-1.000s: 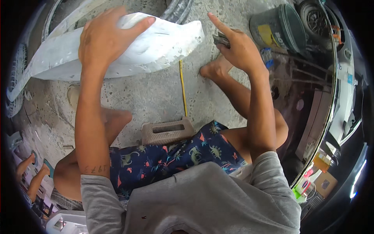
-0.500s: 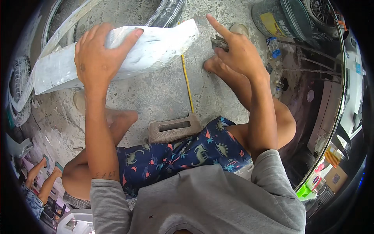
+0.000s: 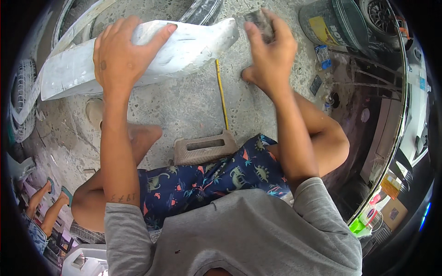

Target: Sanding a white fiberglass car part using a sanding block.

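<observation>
A long white curved body panel (image 3: 198,48), patched with grey and scuffed, slants up across the upper left. My left hand (image 3: 122,57) grips its upper edge, fingers over the far side and thumb along the face. To the right of the panel's narrow tip, my right hand (image 3: 275,55) pinches a worn dark grey piece of sandpaper (image 3: 260,25) between thumb and fingers. A small gap separates it from the tip. The right fingers are slightly blurred.
A black tyre (image 3: 202,13) lies behind the panel, and another tyre (image 3: 23,99) stands at left. A dark bucket (image 3: 322,27) is at upper right. A beige plastic stool (image 3: 207,149) and yellow rod (image 3: 221,94) are before me. Another person's legs (image 3: 53,214) show at lower left.
My right hand has turned and moved up toward the panel's tip; its index finger, stretched out before, now bends around the sandpaper. The panel has tilted up slightly, my left hand still on it.
</observation>
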`<control>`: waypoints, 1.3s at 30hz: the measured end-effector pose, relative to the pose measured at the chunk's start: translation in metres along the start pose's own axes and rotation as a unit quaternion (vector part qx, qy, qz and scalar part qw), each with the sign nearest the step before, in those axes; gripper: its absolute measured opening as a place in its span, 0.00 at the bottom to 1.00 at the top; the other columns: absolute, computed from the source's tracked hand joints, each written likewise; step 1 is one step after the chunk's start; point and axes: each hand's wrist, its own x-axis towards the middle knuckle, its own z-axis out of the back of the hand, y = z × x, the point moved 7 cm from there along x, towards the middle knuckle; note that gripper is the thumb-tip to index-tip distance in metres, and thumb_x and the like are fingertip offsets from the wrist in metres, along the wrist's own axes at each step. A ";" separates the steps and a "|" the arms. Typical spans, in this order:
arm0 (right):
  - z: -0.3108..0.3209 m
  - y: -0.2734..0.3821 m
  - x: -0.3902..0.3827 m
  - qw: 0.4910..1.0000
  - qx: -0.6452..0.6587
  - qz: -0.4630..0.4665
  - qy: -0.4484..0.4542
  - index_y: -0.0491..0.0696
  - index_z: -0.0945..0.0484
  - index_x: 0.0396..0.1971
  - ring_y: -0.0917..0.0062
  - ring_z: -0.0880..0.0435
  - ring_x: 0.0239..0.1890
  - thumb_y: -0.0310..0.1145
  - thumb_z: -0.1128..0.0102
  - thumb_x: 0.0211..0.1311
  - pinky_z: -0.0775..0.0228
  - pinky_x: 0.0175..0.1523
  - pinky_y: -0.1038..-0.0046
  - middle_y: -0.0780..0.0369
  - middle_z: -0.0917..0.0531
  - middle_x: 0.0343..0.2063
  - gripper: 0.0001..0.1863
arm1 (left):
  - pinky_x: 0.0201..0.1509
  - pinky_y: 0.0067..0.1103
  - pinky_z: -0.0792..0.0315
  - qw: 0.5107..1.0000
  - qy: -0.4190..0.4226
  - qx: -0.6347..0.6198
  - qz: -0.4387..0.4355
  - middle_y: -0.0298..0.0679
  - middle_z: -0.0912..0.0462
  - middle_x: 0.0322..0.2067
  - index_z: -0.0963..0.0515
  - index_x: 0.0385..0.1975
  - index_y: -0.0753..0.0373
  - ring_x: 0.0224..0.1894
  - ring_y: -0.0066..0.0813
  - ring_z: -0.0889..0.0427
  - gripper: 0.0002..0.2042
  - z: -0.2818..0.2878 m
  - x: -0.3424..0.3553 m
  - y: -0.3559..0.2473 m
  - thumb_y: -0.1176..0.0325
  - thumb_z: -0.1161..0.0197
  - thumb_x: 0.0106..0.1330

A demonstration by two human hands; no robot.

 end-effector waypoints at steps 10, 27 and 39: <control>-0.035 -0.025 0.007 0.956 0.088 -0.199 -0.195 0.40 0.22 0.28 0.78 0.27 0.25 0.34 0.31 0.63 0.33 0.33 0.69 0.61 0.21 0.21 0.13 | 0.61 0.39 0.33 0.997 0.046 0.006 -0.063 0.44 0.16 0.47 0.17 0.47 0.61 0.54 0.45 0.20 0.37 -0.003 0.000 -0.005 0.32 0.28 0.51; -0.051 -0.025 -0.084 0.871 0.339 -0.330 -0.134 0.38 0.21 0.43 0.76 0.21 0.43 0.34 0.29 0.66 0.28 0.51 0.71 0.58 0.18 0.39 0.16 | 0.65 0.38 0.34 0.927 0.327 0.044 -0.179 0.50 0.23 0.51 0.33 0.69 0.62 0.56 0.51 0.26 0.55 0.013 0.012 0.010 0.58 0.14 0.34; -0.058 -0.049 -0.023 0.916 0.273 -0.264 -0.128 0.39 0.17 0.45 0.75 0.16 0.41 0.36 0.26 0.63 0.25 0.50 0.71 0.56 0.12 0.37 0.18 | 0.57 0.40 0.34 0.961 0.243 0.076 -0.107 0.49 0.25 0.49 0.30 0.67 0.56 0.55 0.48 0.28 0.47 -0.019 -0.019 -0.037 0.51 0.18 0.41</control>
